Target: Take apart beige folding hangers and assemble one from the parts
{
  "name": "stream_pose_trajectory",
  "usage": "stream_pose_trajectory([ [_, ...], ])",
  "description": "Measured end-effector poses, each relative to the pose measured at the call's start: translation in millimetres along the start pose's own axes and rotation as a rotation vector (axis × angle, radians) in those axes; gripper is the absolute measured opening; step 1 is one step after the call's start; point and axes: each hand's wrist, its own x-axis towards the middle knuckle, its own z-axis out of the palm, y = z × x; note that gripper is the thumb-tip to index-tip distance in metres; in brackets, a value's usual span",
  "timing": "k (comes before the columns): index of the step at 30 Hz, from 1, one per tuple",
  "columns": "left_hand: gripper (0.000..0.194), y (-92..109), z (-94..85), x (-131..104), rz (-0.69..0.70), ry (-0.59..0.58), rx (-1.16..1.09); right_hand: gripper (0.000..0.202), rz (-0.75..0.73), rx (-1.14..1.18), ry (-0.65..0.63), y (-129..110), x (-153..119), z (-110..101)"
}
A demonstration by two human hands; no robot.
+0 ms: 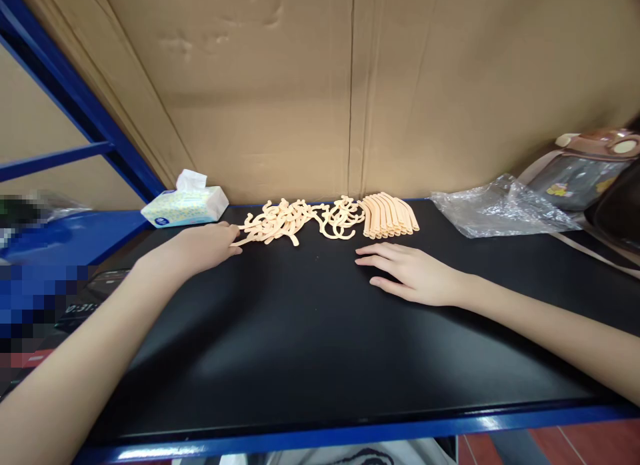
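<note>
My left hand (213, 245) reaches to the left edge of a loose pile of peach-coloured curved pieces (280, 221). Its fingers are closed around the end of one curved piece, partly hidden by the hand. A smaller group of thin hooked pieces (343, 218) lies just right of that pile. Further right, thicker peach tubes (390, 215) are stacked side by side in neat rows. My right hand (407, 275) rests low over the black table in front of these tubes, fingers stretched and apart, holding nothing.
A tissue pack (185, 205) stands at the back left, by a blue metal frame (65, 71). On the right lie a clear plastic bag (505, 208) and a strapped bottle (575, 171). Brown cardboard (260, 91) walls off the back of the black tabletop (320, 358).
</note>
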Motion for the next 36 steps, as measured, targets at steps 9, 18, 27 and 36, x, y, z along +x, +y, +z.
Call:
stream_pose_trajectory([
  [9, 0.024, 11.0, -2.7, 1.9, -0.053, -0.187, 0.147, 0.039, -0.008, 0.006, 0.013, 0.4, -0.2, -0.3],
  [18, 0.019, 45.6, -27.1, 3.3, -0.123, -0.214, 0.224, 0.038, -0.011, 0.016, 0.022, 0.0, -0.1, -0.4],
  [27, 0.02, 115.5, -21.1, 4.9, 0.14, 0.038, 0.138, 0.038, -0.019, 0.006, 0.018, 0.9, -0.4, -0.4],
  [36, 0.021, 147.1, -4.8, -2.3, 0.369, 0.16, -0.032, 0.037, -0.032, 0.002, 0.044, 1.5, -0.7, 1.9],
])
